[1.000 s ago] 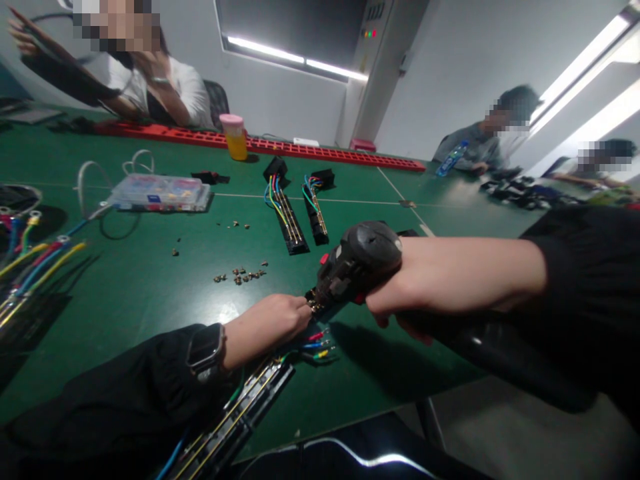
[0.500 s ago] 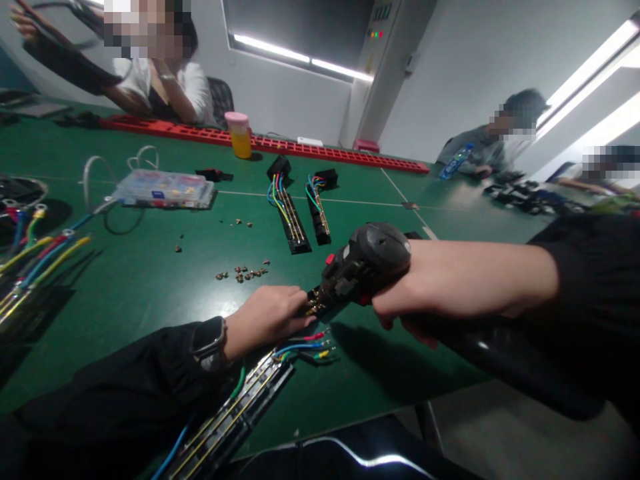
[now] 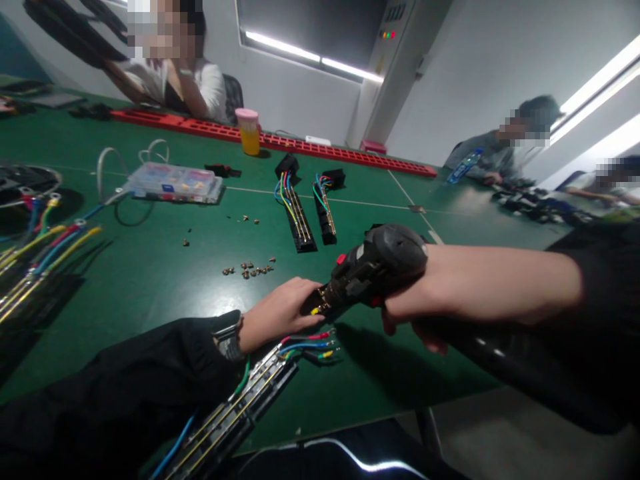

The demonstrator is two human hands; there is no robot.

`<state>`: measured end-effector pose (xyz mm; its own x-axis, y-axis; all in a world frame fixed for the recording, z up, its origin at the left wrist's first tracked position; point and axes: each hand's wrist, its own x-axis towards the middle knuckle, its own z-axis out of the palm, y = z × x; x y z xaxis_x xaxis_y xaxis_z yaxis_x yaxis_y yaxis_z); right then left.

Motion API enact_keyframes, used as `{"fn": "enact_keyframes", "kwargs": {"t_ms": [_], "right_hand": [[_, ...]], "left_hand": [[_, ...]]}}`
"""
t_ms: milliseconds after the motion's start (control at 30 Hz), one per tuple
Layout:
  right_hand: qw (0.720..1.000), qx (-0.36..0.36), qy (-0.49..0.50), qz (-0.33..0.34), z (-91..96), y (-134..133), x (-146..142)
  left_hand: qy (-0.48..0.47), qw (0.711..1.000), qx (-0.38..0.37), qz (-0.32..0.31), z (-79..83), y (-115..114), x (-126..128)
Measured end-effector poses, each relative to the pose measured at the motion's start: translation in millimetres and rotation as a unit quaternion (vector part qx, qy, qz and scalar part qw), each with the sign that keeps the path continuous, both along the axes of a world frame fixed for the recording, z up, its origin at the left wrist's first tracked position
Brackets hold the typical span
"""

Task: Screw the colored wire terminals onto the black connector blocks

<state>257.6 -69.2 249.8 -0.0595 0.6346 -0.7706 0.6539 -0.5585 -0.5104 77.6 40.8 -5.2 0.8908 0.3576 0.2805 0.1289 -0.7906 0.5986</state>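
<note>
My right hand is wrapped round the grip of a black power screwdriver whose nose points left and down at the green table. My left hand lies with fingers closed at the tool's tip, pinching something too small to make out. Just below them lies a black terminal strip with red, blue and yellow wire ends sticking out. A small heap of brass screws lies just beyond my left hand.
Two more black wired strips lie mid-table. A clear parts box and a yellow cup with a pink lid stand further back, before a long red rail. Wire bundles lie at left. Other people sit around the table.
The view has shifted slightly, so everything sits a little further right. My left hand has flattened somewhat at the screwdriver's tip. The person at the back left has raised a dark object higher.
</note>
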Motion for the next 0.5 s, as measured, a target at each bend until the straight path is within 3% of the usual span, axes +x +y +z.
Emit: {"fn": "enact_keyframes", "kwargs": {"t_ms": [233, 500], "right_hand": [[0.999, 0.019, 0.028, 0.019, -1.1, 0.6, -2.1], [0.999, 0.003, 0.044, -0.005, -3.3, -1.0, -3.3]], "left_hand": [[0.016, 1.000, -0.003, 0.014, -3.0, 1.7, -1.9], [0.015, 1.000, 0.014, 0.016, -6.6, 2.7, -1.3]]}}
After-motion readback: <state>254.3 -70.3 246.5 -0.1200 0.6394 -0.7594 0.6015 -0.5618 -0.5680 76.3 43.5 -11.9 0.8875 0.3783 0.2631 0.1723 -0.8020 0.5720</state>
